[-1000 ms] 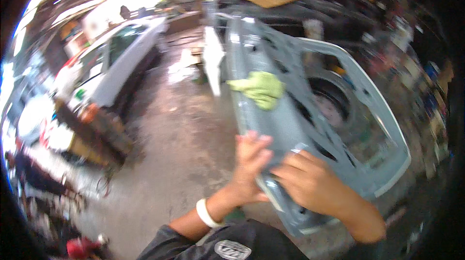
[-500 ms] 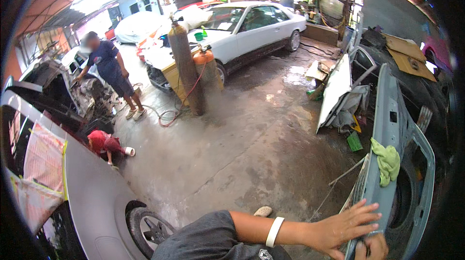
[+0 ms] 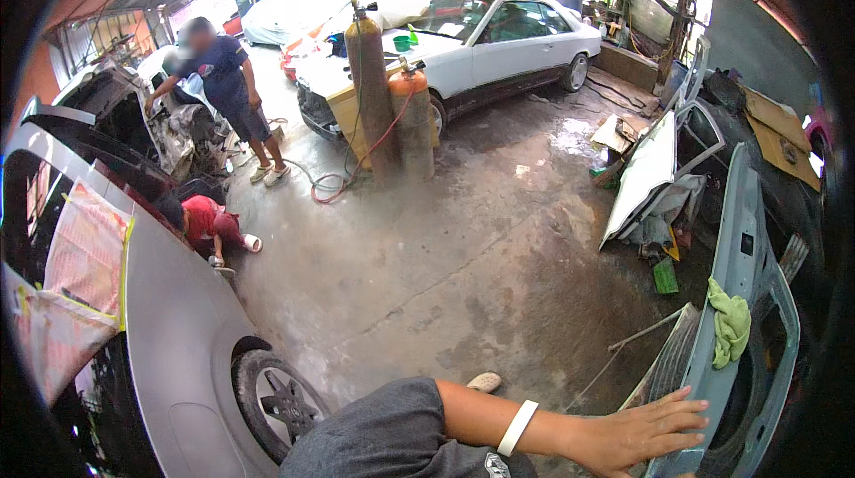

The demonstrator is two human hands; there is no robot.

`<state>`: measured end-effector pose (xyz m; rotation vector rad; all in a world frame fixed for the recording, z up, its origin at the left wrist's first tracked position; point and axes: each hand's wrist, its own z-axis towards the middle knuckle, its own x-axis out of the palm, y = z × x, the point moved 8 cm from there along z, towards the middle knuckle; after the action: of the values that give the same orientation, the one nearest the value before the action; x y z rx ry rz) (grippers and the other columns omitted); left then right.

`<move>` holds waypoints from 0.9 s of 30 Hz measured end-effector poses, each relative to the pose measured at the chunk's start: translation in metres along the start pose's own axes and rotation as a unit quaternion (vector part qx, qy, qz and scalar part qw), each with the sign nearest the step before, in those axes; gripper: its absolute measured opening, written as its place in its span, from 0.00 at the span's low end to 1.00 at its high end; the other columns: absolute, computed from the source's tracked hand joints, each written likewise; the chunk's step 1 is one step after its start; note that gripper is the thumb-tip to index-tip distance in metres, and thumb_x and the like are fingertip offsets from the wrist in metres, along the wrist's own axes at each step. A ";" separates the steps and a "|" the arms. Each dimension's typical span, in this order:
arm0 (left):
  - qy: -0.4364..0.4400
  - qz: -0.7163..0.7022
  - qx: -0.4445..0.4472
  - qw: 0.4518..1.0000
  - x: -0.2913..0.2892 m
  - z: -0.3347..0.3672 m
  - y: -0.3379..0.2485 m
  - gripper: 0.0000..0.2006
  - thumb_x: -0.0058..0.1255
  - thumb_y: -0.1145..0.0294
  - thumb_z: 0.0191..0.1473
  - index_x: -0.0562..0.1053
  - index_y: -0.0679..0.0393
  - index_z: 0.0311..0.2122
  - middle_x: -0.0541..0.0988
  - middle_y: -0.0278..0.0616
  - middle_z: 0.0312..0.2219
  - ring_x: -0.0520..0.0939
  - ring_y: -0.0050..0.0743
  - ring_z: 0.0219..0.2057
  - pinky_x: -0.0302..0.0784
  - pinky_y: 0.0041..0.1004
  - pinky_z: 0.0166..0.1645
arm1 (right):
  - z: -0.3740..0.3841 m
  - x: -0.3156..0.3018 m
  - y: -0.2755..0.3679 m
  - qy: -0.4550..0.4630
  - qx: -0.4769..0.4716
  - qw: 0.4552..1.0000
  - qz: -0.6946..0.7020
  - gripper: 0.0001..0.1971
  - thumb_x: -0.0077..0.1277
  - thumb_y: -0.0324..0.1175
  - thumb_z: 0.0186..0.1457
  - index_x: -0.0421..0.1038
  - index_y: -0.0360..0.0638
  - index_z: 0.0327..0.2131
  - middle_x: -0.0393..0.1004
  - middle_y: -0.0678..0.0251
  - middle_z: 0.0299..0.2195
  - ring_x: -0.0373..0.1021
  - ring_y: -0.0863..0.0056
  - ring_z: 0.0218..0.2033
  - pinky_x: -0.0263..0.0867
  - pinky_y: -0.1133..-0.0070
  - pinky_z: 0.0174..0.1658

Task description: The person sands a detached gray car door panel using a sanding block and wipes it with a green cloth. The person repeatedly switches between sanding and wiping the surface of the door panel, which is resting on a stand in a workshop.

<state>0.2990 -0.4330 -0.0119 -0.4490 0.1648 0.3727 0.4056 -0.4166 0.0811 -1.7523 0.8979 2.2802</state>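
Note:
My left hand, below a white wristband, lies with its fingers spread on a grey-blue car door panel. The panel stands on edge at the right, its window frame and openings toward the far right. A light green cloth hangs over its upper edge, beyond my fingertips. Of my right hand only a sliver shows at the lower edge, beneath the left; its fingers are hidden.
A silver car, partly masked with paper, stands at left. A person in red crouches beside it; another in dark blue stands behind. Gas cylinders stand before a white car. Loose panels lean at right.
The view has shifted, so the scene sits lower and further right. My right hand, earlier curled at the panel beneath my left, has dropped almost out of sight. My left hand stays spread.

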 end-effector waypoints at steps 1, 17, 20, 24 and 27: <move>-0.007 0.012 -0.005 1.000 -0.006 -0.003 0.000 0.39 0.52 0.45 0.59 0.56 0.62 0.65 0.60 0.62 0.61 0.52 0.68 0.71 0.34 0.69 0.73 | -0.008 0.003 -0.002 0.031 -0.021 0.999 0.013 0.06 0.51 0.27 0.61 0.73 0.31 0.36 0.69 0.49 0.29 0.68 0.48 0.30 0.66 0.63 0.36; -0.020 0.030 0.037 0.999 -0.012 0.006 -0.015 0.21 0.64 0.53 0.46 0.67 0.56 0.32 0.70 0.44 0.39 0.71 0.57 0.53 0.41 0.72 0.71 | -0.026 -0.003 0.008 0.079 -0.018 0.996 0.049 0.05 0.52 0.25 0.59 0.73 0.30 0.35 0.70 0.50 0.29 0.68 0.48 0.30 0.65 0.62 0.35; -0.020 0.023 0.037 0.999 -0.011 0.010 -0.020 0.21 0.69 0.54 0.38 0.69 0.55 0.29 0.71 0.41 0.36 0.73 0.53 0.52 0.40 0.72 0.71 | -0.019 -0.006 0.011 -0.006 0.014 1.000 0.027 0.06 0.53 0.26 0.59 0.73 0.31 0.35 0.70 0.50 0.29 0.69 0.48 0.30 0.65 0.63 0.35; 0.040 0.017 0.044 0.998 -0.007 0.021 -0.031 0.15 0.64 0.58 0.46 0.69 0.54 0.29 0.73 0.39 0.35 0.76 0.49 0.50 0.39 0.75 0.70 | -0.038 -0.010 0.007 0.000 -0.042 0.999 0.010 0.06 0.52 0.26 0.60 0.74 0.31 0.36 0.71 0.51 0.30 0.70 0.51 0.31 0.66 0.65 0.35; 0.057 0.050 0.037 0.996 -0.011 0.017 -0.024 0.13 0.63 0.60 0.46 0.72 0.52 0.31 0.76 0.37 0.37 0.77 0.46 0.50 0.39 0.76 0.69 | -0.059 -0.017 0.010 0.025 0.007 0.999 0.030 0.06 0.51 0.24 0.60 0.75 0.32 0.39 0.73 0.51 0.33 0.71 0.55 0.30 0.67 0.68 0.35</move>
<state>0.2999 -0.4490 0.0151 -0.3890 0.3119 0.4371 0.4559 -0.4511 0.0921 -1.8073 0.9863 2.2699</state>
